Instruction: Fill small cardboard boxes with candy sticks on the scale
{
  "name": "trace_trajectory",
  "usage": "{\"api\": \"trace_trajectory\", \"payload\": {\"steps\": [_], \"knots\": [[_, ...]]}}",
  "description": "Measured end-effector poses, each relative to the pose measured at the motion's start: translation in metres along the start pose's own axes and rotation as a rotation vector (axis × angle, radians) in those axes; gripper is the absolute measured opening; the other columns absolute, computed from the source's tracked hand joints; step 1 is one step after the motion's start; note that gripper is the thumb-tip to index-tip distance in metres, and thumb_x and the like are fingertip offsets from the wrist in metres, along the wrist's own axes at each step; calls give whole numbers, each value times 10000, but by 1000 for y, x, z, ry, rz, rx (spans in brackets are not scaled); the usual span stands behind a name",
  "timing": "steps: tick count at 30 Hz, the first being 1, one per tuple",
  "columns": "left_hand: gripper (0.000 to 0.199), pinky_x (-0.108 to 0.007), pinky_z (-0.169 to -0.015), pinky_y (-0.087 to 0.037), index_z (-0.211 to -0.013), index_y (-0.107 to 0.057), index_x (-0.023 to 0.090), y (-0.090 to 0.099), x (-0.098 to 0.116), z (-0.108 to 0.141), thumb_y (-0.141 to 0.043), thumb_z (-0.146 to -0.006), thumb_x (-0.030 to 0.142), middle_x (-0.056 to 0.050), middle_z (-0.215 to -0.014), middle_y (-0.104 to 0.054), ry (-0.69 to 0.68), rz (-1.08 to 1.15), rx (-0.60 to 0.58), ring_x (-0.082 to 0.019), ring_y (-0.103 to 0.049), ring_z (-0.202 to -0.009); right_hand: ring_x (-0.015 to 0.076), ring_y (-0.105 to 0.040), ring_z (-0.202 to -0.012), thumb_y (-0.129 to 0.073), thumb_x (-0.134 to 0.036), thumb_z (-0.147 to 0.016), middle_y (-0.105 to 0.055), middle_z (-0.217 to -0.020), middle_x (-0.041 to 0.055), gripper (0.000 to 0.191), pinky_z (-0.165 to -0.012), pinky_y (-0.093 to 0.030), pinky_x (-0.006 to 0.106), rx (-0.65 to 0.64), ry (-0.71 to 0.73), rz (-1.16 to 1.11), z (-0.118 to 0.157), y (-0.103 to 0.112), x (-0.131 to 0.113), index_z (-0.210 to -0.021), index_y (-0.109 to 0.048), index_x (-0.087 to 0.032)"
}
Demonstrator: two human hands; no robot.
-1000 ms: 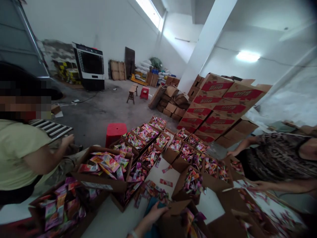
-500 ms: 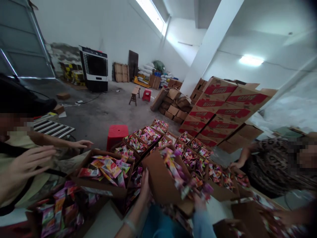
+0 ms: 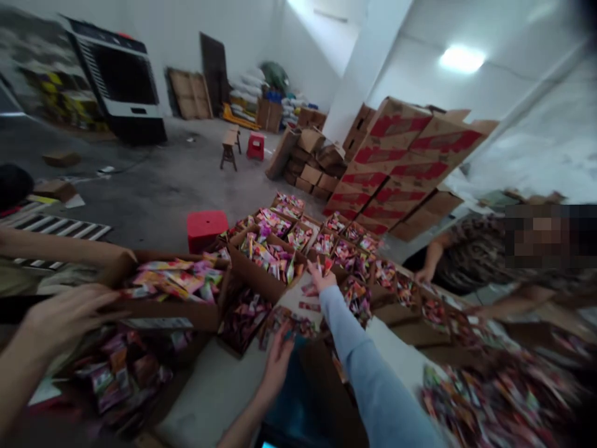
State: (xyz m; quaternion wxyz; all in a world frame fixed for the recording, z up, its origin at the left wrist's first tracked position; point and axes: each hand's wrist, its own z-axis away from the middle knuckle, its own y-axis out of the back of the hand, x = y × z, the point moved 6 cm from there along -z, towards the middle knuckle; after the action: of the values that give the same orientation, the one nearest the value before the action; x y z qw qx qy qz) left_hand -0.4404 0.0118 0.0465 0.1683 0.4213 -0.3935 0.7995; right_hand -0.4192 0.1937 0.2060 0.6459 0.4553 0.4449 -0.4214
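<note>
Brown boxes (image 3: 254,277) full of shiny packets (image 3: 268,254) sit mid-frame. The right hand (image 3: 321,278) stretches beside them; the left hand (image 3: 280,351) points up by loose packets (image 3: 304,326), lower middle. I can't tell if either grips anything.

Packets (image 3: 273,256) look like thin plastic film, glossy, crinkled. Boxes (image 3: 259,277) around them: plain brown cardboard, matt. Stacked cartons (image 3: 396,158): also cardboard, red print. Tabletop (image 3: 205,386): smooth, pale, material unclear. Sleeve (image 3: 361,358): soft matt cloth, light blue. 2 red stools (image 3: 208,225): plastic, the near 1 smooth. Bench (image 3: 230,143): wood. Cooler (image 3: 125,78): looks like hard plastic. Floor (image 3: 149,193): grey, mostly matt, concrete-like. Sacks (image 3: 247,87): finish too small to read.
</note>
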Motion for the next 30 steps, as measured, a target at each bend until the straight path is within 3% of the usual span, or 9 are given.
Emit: {"api": "trace_trajectory", "payload": {"steps": [4,7,11,14,18,21,26,30], "knots": [[576,-443,-917,-463,-1078,-594,177,5,18,18,-648,-621,523,-162,-1240,-584,37,-123,-60,-284,-601,-1063,56,-335,-282,-613,-621,-637,-314,-325,-138,532,-336,-443,218,-56,19,-182,69,70,-2,-910,-618,-164],[521,-425,-842,-496,-1005,-613,158,20,27,23,-637,-628,517,-146,-1108,-647,50,-199,-32,-254,-649,-923,81,-463,-381,-702,-556,-599,-484,-442,-85,534,-360,-452,214,60,43,-241,139,137,13,-962,-613,-174],[548,-398,-765,-513,-928,-607,155,46,22,38,-667,-556,553,-136,-1007,-671,106,-276,36,-236,-661,-825,46,-319,-290,-760,-494,-567,-414,-400,-120,640,-269,-283,169,286,-94,-276,215,207,71,-1109,-571,-210],[563,-394,-755,-512,-924,-591,157,62,14,54,-660,-547,569,-149,-1015,-667,134,-323,64,-231,-662,-815,44,-273,-269,-800,-484,-491,-356,-354,-122,603,-263,-221,177,417,-185,-349,244,240,115,-998,-621,-212],[558,-405,-767,-505,-948,-599,166,73,5,76,-633,-578,582,-153,-1017,-677,178,-388,67,-240,-663,-849,60,-314,-298,-783,-508,-469,-361,-364,-102,440,-293,-331,226,518,-153,-318,254,265,147,-764,-654,-208],[581,-402,-752,-503,-963,-597,161,75,3,88,-645,-563,579,-158,-1016,-678,194,-395,92,-240,-665,-834,56,-324,-306,-773,-520,-451,-364,-372,-111,454,-298,-347,223,533,-149,-237,255,270,156,-750,-644,-205],[577,-384,-743,-504,-964,-599,162,74,6,103,-675,-549,556,-156,-1019,-679,168,-348,133,-233,-665,-822,39,-280,-280,-727,-545,-536,-318,-352,-149,518,-278,-248,164,480,-180,-201,250,262,156,-912,-593,-215],[540,-394,-754,-507,-958,-616,166,85,7,112,-693,-560,523,-158,-1045,-674,159,-316,191,-248,-666,-848,36,-258,-264,-678,-599,-585,-319,-363,-158,510,-266,-222,158,407,-149,-182,237,254,141,-907,-545,-226]]}}
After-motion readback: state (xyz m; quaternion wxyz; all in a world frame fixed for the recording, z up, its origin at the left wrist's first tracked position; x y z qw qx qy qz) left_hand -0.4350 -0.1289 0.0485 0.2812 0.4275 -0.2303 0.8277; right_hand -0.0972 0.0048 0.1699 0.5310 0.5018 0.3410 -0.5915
